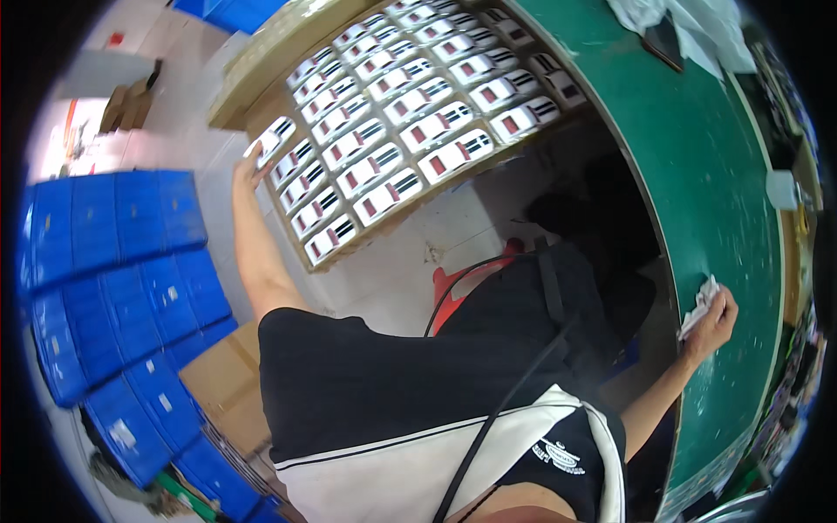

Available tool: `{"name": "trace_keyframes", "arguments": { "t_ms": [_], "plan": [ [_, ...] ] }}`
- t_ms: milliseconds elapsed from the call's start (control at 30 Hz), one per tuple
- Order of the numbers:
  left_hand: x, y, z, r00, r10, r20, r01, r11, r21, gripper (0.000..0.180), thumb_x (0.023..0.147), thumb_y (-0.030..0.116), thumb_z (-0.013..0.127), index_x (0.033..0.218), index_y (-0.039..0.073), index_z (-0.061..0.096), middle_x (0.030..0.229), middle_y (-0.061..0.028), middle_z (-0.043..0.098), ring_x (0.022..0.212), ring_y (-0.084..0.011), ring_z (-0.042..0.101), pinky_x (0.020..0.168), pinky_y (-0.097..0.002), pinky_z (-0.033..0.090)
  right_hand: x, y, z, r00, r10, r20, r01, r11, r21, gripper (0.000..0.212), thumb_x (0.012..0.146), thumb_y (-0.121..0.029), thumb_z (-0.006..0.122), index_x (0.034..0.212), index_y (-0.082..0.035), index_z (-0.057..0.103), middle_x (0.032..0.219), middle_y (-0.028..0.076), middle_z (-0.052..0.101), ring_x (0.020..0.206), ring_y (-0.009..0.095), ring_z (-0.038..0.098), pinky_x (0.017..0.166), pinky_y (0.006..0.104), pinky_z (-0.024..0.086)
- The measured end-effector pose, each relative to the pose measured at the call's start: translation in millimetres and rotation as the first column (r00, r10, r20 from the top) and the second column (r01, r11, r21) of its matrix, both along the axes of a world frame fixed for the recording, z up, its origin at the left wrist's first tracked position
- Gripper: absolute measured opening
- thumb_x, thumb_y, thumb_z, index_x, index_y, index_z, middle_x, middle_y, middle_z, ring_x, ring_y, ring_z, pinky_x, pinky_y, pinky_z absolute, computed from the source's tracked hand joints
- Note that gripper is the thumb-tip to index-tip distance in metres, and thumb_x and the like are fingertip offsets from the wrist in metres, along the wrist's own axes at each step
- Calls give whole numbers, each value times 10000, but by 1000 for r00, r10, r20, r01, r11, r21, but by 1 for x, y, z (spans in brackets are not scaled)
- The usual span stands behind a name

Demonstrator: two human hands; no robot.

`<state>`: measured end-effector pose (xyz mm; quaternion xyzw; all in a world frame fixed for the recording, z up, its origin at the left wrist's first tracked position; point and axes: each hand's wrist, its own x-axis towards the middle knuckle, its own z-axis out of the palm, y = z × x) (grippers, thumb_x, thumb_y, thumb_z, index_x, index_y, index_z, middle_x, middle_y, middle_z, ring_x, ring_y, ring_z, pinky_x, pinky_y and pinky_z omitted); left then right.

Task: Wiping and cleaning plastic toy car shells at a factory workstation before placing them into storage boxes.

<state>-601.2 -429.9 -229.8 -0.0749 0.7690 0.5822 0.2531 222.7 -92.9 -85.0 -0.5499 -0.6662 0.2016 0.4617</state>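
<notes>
My left hand (251,168) reaches out to the far left, its fingers closed on a white toy car (277,134) with black stripes. That car is at the left edge of a shallow cardboard tray (403,215), beside the rows of similar white toy cars (357,144) with dark red windows. Whether the held car touches the tray, I cannot tell. On the right, my right hand (717,324) grips a crumpled white cloth (700,307) at the near edge of the green table (711,187).
Blue bins (113,218) are stacked at the left, with a cardboard box (228,375) beside them. A red stool (449,292) stands on the tiled floor below the tray. White plastic sheeting (689,30) and a dark flat object (663,44) lie at the table's far end.
</notes>
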Motion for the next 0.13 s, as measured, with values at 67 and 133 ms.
{"name": "trace_keyframes", "arguments": {
  "t_ms": [67, 133],
  "plan": [
    [-27, 1, -35, 995, -92, -33, 93, 996, -1, 336, 773, 195, 640, 1025, -11, 556, 1002, -96, 543, 893, -192, 528, 709, -332, 514, -6, -8, 9, 990, -134, 33, 137, 986, -100, 138, 846, -77, 512, 929, 8, 580, 899, 90, 598, 828, 140, 548, 753, 249, 443],
    [-76, 8, -30, 875, -478, 70, 470, 876, 108, 498, 805, 322, 583, 1247, 148, 435, 1183, -73, 485, 1006, -233, 500, 829, -389, 447, 1, -12, 4, 967, -254, 36, 257, 957, -134, 128, 805, -110, 565, 901, -36, 606, 888, 70, 605, 841, 156, 556, 762, 278, 439]
  ]
}}
